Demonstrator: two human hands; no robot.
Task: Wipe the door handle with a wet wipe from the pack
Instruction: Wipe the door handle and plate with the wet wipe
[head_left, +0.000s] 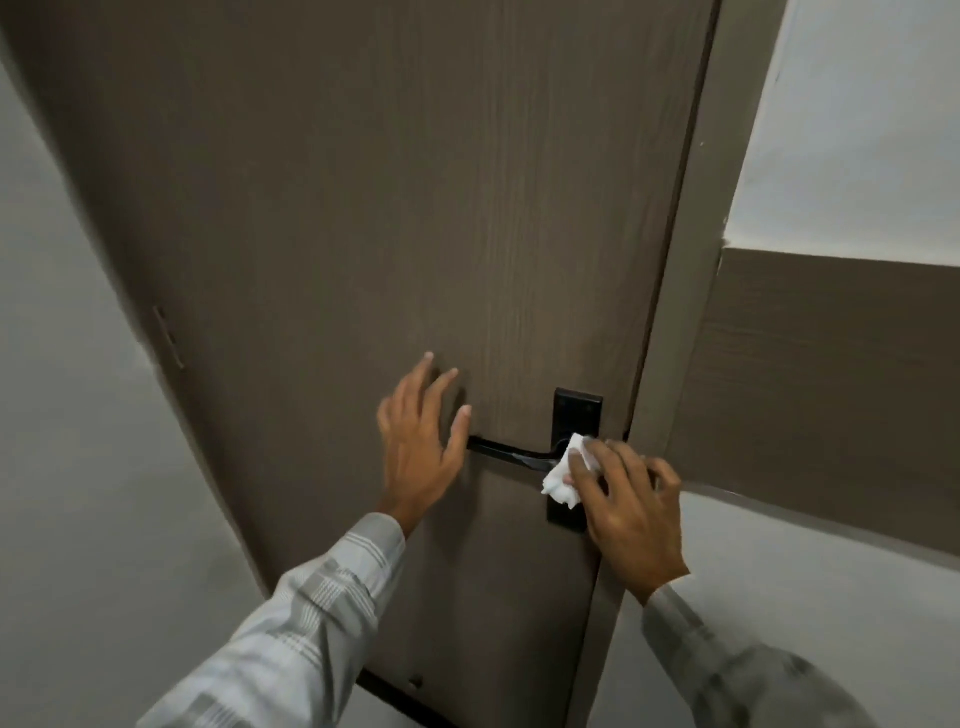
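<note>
Two hands are at the door. The right hand has its fingers curled around a bunched white wipe and presses it against the handle at the root of the lever, where it meets the black plate. The left hand is spread wide, fingers apart and holding nothing, its palm lying flat on the door or just off it at about nine o'clock from the plate, by the lever's free end. The pack is not in view.

The wiping looks under way, with most of the lever bare and probably unwiped. To do it well, wrap the wipe fully around the bar rather than dabbing the front face, then draw it in one firm stroke toward nine o'clock, out to the tip, so the underside and back get covered too. Keep the left hand braced so the door does not swing under pressure, but shift it clear of the tip before the stroke arrives. Press lightly enough that the lever does not drop and unlatch. Turn the wipe to a fresh fold, then go over the plate from twelve to six o'clock, since its lower part sits hidden behind the wipe and fingers.
</note>
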